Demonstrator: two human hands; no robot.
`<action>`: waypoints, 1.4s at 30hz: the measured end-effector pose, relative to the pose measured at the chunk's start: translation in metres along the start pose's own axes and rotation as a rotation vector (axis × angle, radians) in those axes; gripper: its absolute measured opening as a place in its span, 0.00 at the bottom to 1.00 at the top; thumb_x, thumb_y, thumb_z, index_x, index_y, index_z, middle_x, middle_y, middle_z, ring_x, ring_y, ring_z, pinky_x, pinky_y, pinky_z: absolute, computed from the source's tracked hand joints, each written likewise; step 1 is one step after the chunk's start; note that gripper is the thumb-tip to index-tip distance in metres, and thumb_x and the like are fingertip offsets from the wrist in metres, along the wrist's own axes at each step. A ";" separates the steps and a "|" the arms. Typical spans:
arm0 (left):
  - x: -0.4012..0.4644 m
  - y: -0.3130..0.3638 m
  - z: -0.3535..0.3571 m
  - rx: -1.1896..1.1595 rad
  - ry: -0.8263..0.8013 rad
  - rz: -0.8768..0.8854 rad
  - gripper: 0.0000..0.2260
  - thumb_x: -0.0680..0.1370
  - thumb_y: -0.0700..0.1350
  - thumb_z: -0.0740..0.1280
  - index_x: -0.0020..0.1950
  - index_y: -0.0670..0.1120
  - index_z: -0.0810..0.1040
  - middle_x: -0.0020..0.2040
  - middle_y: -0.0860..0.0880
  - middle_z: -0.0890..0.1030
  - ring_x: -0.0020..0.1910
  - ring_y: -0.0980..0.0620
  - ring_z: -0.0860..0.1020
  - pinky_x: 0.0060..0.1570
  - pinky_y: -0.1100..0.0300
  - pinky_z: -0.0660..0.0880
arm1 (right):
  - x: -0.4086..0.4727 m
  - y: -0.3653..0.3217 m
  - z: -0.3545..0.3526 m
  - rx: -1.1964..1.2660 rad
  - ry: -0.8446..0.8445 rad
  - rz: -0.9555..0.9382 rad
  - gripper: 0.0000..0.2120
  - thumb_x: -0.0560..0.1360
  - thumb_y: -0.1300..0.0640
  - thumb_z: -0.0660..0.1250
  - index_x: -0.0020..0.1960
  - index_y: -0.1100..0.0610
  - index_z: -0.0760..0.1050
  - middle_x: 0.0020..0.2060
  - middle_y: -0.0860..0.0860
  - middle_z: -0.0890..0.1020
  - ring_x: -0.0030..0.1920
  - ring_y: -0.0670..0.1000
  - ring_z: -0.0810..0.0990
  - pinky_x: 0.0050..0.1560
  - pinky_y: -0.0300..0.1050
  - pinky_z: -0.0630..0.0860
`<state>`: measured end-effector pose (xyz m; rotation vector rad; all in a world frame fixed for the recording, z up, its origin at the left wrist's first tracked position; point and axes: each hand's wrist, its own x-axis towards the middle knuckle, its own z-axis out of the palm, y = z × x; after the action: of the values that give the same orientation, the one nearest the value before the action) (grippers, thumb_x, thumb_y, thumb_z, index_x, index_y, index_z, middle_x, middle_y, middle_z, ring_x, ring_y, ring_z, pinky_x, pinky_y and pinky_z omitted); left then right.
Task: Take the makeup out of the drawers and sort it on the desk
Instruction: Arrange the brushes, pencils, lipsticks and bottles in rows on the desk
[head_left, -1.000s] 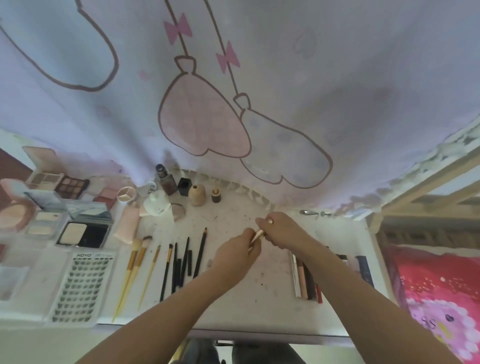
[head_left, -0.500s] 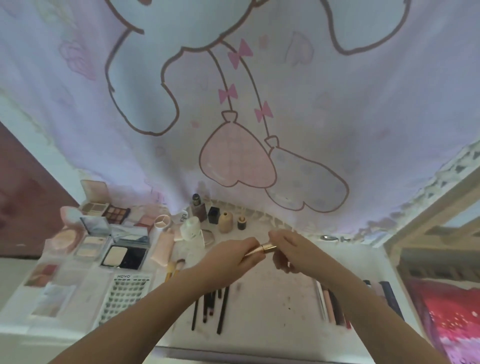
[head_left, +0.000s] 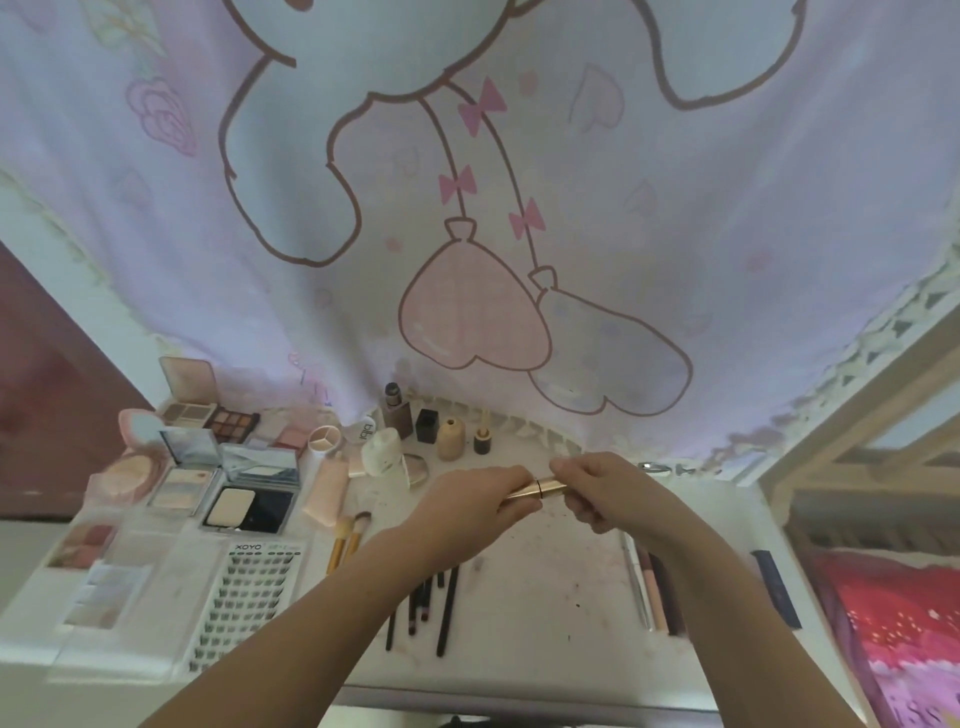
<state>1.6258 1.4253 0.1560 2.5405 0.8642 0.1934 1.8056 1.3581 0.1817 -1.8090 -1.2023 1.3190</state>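
Both hands, left hand (head_left: 470, 501) and right hand (head_left: 605, 491), grasp the gold tube (head_left: 535, 488) over the desk (head_left: 545, 597); sorting seems under way; next, likely lay it near the sticks (head_left: 652, 587) at right.

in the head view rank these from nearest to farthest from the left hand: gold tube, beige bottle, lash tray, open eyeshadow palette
Measured from the left hand:
1. gold tube, gripped in it, the right hand on the other end.
2. beige bottle, just behind it at the back of the desk.
3. lash tray, front left.
4. open eyeshadow palette, back left.
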 end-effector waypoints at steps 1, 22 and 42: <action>0.000 -0.001 0.000 -0.007 -0.003 -0.016 0.11 0.79 0.57 0.56 0.52 0.53 0.72 0.38 0.54 0.75 0.36 0.54 0.73 0.36 0.58 0.68 | 0.000 0.002 0.000 -0.005 -0.005 -0.053 0.12 0.79 0.51 0.60 0.40 0.56 0.73 0.27 0.47 0.75 0.27 0.43 0.72 0.29 0.34 0.70; 0.005 0.003 0.000 -0.005 0.002 -0.021 0.11 0.80 0.57 0.56 0.53 0.53 0.73 0.38 0.54 0.75 0.36 0.54 0.73 0.36 0.59 0.69 | -0.006 0.005 -0.013 0.071 -0.060 -0.012 0.06 0.77 0.50 0.64 0.49 0.52 0.76 0.36 0.47 0.83 0.35 0.41 0.79 0.35 0.34 0.74; 0.003 0.004 0.003 0.022 0.034 -0.009 0.12 0.80 0.57 0.56 0.55 0.53 0.73 0.37 0.56 0.72 0.34 0.56 0.71 0.33 0.61 0.63 | -0.004 0.005 -0.012 0.009 -0.077 0.044 0.11 0.78 0.49 0.62 0.46 0.56 0.75 0.29 0.46 0.78 0.27 0.41 0.73 0.30 0.34 0.70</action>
<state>1.6312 1.4232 0.1546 2.5595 0.8955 0.2255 1.8180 1.3531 0.1827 -1.8020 -1.2010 1.4280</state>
